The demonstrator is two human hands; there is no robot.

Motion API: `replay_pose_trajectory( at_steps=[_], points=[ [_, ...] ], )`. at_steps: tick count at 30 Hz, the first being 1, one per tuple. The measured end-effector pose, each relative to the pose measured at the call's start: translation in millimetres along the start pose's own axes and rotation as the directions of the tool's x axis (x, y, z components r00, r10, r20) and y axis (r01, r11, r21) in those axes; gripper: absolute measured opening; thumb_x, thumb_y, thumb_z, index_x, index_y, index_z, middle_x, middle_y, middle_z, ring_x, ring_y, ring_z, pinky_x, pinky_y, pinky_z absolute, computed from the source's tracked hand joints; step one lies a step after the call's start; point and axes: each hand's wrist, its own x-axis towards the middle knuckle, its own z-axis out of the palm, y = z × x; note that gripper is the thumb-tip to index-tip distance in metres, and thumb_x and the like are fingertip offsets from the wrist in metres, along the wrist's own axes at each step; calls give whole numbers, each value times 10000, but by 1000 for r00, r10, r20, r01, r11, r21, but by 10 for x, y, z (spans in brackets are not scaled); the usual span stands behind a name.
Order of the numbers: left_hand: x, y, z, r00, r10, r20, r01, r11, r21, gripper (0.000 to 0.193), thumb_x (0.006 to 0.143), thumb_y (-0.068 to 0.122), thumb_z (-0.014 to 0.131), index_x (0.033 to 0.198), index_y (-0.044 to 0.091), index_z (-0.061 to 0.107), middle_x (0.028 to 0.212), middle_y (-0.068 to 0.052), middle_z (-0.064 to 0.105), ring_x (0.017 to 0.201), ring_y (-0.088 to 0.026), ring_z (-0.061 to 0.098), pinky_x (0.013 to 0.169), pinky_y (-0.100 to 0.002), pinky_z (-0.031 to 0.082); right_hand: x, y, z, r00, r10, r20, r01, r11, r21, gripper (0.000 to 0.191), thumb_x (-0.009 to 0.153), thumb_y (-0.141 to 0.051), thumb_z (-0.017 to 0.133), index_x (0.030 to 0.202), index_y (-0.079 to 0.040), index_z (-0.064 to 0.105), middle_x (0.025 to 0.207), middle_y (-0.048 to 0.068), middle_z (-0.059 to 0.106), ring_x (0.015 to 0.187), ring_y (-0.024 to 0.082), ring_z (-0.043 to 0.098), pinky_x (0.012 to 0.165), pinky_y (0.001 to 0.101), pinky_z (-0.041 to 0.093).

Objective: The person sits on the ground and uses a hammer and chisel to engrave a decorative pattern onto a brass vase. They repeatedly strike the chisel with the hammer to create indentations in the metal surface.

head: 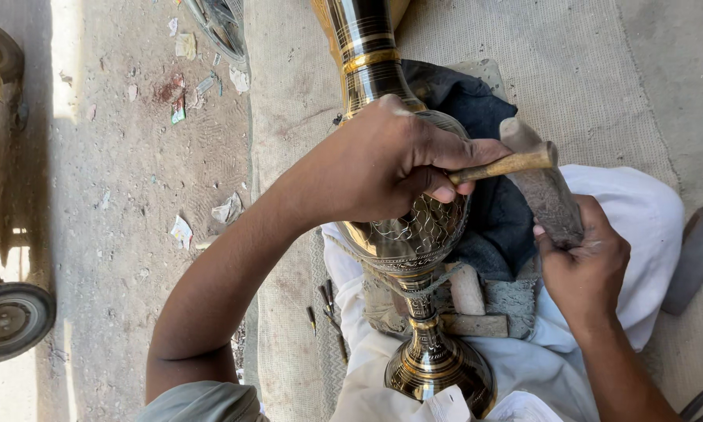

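Note:
A tall brass vase with dark bands and an engraved belly lies across my lap, its foot toward me and its neck pointing away. My left hand rests on the belly and pinches a thin brass-coloured chisel that lies nearly level against the vase. My right hand grips a worn wooden mallet, its head touching the chisel's outer end. A dark cloth lies under the vase.
A woven mat covers the ground under me. Wooden blocks prop the vase's stem. Small metal punches lie on the mat by my left knee. Paper litter dots the dirt floor. A wheeled cart stands far left.

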Motion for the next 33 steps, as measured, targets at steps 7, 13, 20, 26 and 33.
replay_pose_trajectory(
  at_steps=[7, 13, 20, 26, 33],
  points=[
    [34, -56, -22, 987, 162, -15, -160, 985, 63, 442, 935, 33, 772, 1359, 89, 659, 1018, -23, 791, 907, -174, 785, 814, -322, 606, 90, -255, -136, 970, 243, -16, -154, 665, 730, 412, 857, 51, 767, 1233, -55, 638, 1046, 57, 725, 864, 109, 667, 779, 240, 522],
    [32, -32, -5, 988, 152, -2, -150, 976, 157, 350, 935, 54, 774, 1276, 94, 709, 938, -22, 779, 827, -203, 760, 749, -359, 581, 114, -273, -233, 981, 161, -109, -18, 636, 772, 410, 876, 135, 735, 1231, -35, 619, 982, 45, 677, 911, 76, 683, 900, 232, 595],
    [-48, 19, 170, 980, 57, -193, -6, 967, 255, 437, 873, 66, 756, 1301, 126, 697, 913, 2, 783, 729, -153, 747, 641, -340, 584, 299, -298, -471, 999, -10, -51, 32, 890, 454, 346, 914, 108, 743, 1205, -8, 597, 995, 50, 662, 916, 107, 658, 842, 258, 558],
    [-201, 122, 277, 928, -11, -372, 100, 970, 222, 435, 918, -12, 710, 1328, 129, 683, 916, 7, 780, 775, -116, 759, 730, -296, 619, 638, -339, -701, 992, -79, 96, 39, 932, 360, 321, 976, 75, 728, 1252, -37, 606, 1045, 88, 677, 946, 83, 655, 866, 249, 531],
    [-377, 187, 465, 793, -56, -607, 118, 991, 63, 532, 909, -123, 638, 1383, 118, 645, 1044, -39, 789, 944, -119, 804, 901, -275, 660, 1027, -183, -837, 957, -240, 164, 209, 960, 186, 228, 1018, 78, 708, 1181, -27, 588, 1102, 102, 684, 972, 154, 675, 827, 311, 551]
  ],
)
